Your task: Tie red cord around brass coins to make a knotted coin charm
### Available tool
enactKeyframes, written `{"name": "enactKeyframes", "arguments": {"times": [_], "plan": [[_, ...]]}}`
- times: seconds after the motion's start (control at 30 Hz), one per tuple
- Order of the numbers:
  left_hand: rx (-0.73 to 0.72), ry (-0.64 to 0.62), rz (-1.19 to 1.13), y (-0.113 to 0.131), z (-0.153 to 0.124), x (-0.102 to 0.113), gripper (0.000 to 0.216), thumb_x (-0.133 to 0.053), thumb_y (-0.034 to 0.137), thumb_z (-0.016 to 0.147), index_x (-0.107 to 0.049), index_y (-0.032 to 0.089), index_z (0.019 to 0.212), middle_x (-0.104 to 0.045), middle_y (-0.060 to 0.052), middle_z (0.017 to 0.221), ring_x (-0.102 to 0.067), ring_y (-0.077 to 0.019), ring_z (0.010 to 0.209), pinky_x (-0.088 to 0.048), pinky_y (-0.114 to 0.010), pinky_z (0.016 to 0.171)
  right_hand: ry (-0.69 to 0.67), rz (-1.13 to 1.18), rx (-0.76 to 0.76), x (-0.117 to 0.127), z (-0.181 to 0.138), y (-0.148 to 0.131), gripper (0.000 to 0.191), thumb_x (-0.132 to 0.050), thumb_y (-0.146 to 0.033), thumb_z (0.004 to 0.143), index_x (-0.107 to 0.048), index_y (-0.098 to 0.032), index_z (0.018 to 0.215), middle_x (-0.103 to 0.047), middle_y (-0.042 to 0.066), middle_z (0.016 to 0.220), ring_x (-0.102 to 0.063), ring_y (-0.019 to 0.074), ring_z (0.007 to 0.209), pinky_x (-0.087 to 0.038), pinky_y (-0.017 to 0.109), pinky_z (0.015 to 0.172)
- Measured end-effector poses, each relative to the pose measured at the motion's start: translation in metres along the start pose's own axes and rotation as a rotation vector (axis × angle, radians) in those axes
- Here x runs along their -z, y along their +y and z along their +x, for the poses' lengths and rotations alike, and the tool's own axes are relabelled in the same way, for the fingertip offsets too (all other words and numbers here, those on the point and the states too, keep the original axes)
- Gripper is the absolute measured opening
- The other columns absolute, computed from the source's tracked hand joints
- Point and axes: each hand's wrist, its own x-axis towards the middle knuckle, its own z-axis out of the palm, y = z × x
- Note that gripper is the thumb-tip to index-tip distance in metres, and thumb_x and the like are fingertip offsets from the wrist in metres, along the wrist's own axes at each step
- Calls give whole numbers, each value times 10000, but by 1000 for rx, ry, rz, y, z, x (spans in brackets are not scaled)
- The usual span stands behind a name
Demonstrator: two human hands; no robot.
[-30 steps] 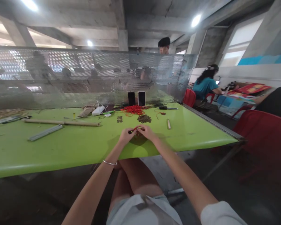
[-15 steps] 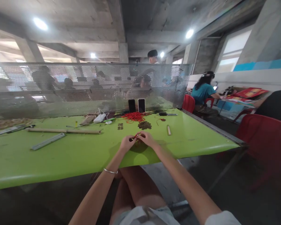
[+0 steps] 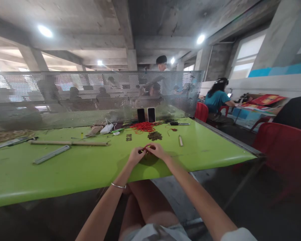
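Low over the green table [image 3: 90,170], my left hand [image 3: 135,156] and my right hand [image 3: 156,151] meet fingertip to fingertip. Both are closed in a pinch on a thin red cord [image 3: 145,147], mostly covered by the fingers. Something small and dark shows just under the fingertips, too small to name. Beyond my right hand lies a pile of bronze-coloured coins [image 3: 155,136]. Several more coins [image 3: 128,137] sit in a small group to its left. Behind the pile is a tangled heap of red cords [image 3: 143,127].
Two phones [image 3: 151,114] stand against the perforated metal screen [image 3: 90,107]. To the left lie a bamboo stick [image 3: 70,143], a clear channel-shaped strip [image 3: 52,154] and a white power adapter [image 3: 106,129]. A pale-handled tool [image 3: 181,140] lies right. A person in teal [image 3: 217,98] sits at another table.
My fingers have shifted slightly while staying together on the red cord. The whole view has tilted a little, so the table sits slightly lower in the picture.
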Motion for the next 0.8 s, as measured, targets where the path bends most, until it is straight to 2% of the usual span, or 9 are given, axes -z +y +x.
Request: {"name": "enactKeyframes", "arguments": {"times": [0.63,0.8], "plan": [[-6,9,-27,4,-1,4,247,-523,311,893,-582,125,1043,-613,-65,1018,-609,-175,864,-523,-356,752,25,-17,-12,-1,2,5,234,-513,-316,912,-569,-142,1059,-601,59,1010,-601,149,826,-524,328,716],[2,9,-25,5,-1,4,251,-521,319,893,-584,121,1034,-616,-58,995,-612,-172,840,-526,-346,734,5,-19,-3,-1,1,5,246,-516,-323,910,-567,-134,1059,-605,52,976,-604,143,793,-526,320,694]]}}
